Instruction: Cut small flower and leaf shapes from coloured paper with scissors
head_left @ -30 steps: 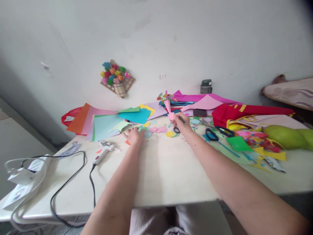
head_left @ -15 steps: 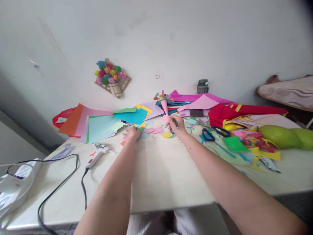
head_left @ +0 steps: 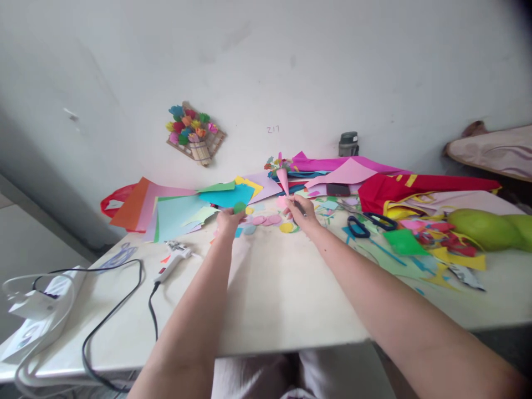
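My left hand [head_left: 228, 220] pinches a green paper circle [head_left: 240, 208], raised a little above the table. My right hand [head_left: 304, 210] is closed around a slim dark tool [head_left: 299, 208], whose kind I cannot make out. Just beyond the right fingertips is a pink paper cone [head_left: 282, 180] with small coloured paper flowers [head_left: 277, 164] at its top. Between the hands lie pink paper circles [head_left: 266, 220], a yellow paper circle [head_left: 286, 227] and a pale blue paper circle [head_left: 249, 229].
Coloured paper sheets [head_left: 178, 216] spread at the back left. A glue gun [head_left: 172, 264] and a power strip [head_left: 45, 316] with cables lie left. On the right are scissors [head_left: 369, 223], paper scraps [head_left: 446, 235], red cloth [head_left: 386, 194] and a green bulging object [head_left: 477, 228].
My left hand has lifted the green circle off the pieces on the table, and it now shows as a full disc. My right hand stays nearly in place. The view has shifted slightly.
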A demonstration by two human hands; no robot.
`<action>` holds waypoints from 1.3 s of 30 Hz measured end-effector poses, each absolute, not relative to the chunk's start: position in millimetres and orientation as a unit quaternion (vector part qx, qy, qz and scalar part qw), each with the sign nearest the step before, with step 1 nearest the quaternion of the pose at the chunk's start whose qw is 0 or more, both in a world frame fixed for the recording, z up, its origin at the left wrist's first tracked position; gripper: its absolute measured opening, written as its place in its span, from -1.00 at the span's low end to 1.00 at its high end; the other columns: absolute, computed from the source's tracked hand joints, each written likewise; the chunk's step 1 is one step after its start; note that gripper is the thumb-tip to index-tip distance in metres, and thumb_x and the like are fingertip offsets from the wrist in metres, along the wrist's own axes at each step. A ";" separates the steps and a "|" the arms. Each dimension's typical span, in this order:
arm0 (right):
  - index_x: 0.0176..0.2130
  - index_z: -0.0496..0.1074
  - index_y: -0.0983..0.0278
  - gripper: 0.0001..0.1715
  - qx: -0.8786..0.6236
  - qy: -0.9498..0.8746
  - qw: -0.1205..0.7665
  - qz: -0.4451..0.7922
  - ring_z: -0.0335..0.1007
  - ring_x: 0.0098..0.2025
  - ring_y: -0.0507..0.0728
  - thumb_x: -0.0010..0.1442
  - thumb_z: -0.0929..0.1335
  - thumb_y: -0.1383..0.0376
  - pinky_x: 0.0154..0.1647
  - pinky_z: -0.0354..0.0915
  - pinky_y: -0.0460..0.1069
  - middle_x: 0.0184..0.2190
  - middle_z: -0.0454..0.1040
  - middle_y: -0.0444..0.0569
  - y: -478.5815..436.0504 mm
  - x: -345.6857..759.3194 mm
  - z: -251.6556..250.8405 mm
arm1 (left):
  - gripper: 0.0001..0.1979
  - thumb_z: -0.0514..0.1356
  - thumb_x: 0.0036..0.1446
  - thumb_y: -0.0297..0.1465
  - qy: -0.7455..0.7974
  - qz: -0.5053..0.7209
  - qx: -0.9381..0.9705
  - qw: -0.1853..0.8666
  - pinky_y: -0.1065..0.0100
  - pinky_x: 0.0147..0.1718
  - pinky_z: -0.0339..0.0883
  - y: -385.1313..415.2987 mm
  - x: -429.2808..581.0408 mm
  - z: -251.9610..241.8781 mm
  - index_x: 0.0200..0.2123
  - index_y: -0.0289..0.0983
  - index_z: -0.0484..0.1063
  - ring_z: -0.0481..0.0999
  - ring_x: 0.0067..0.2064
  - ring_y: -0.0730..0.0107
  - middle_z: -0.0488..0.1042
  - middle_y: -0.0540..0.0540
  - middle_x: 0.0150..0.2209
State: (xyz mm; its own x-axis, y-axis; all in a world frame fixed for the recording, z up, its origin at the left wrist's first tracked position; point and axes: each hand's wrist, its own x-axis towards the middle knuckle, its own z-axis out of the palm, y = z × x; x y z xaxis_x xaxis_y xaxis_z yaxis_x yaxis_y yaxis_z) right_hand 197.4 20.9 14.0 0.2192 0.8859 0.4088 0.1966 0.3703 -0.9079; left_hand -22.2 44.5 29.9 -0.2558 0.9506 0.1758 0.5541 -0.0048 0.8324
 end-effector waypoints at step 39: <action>-0.36 0.44 0.19 -0.78 -0.548 -0.684 0.450 0.171 0.42 -0.38 0.09 0.14 0.27 0.14 -0.34 0.21 -0.06 -0.53 0.50 -0.14 12.5 180.2 16.0 | -0.79 0.26 0.06 -0.29 0.368 0.422 0.548 0.622 0.16 -0.09 0.40 2.8 14.8 4.1 -0.36 -0.33 0.39 0.59 -0.24 0.18 0.58 -0.21 -0.37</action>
State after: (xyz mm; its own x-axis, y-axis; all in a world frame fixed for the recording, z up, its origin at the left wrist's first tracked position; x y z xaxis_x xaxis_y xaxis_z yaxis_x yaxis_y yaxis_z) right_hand 180.2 12.5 16.0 0.0066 0.9033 0.4290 0.5958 0.3410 -0.7271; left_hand 14.8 2.8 4.1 0.3733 0.9277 0.0054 -0.1216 0.0431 0.9916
